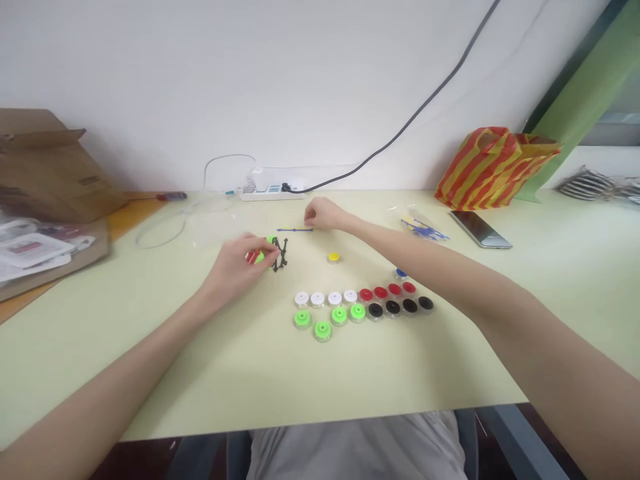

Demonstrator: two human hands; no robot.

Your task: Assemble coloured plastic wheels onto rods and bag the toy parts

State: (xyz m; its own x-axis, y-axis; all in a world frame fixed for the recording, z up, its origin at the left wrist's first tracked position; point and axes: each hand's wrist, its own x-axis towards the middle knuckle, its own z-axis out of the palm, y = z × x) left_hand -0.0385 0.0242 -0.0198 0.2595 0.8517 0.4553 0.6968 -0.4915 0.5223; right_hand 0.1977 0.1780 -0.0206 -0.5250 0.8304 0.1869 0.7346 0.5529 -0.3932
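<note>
My left hand (pixel 243 261) is closed around a small toy piece with red and bright green parts; most of it is hidden by the fingers. Black plastic pieces with pointed ends (pixel 281 255) show at its fingertips. Further back, my right hand (pixel 324 215) is pinched at the right end of a thin blue plastic rod (pixel 294 230), which lies on the table. In front stand rows of small round wheels: white (pixel 335 299), red (pixel 381 292), green (pixel 323 330) and black (pixel 393 307). A yellow wheel (pixel 333 257) sits apart, nearer the hands.
A blue wheel (pixel 401 273) is partly covered by my right forearm. Behind it lie blue plastic parts (pixel 425 229) with clear wrap, a phone (pixel 481 230) and a striped bag (pixel 483 170). A power strip (pixel 273 194) runs along the wall; a cardboard box (pixel 50 167) stands left.
</note>
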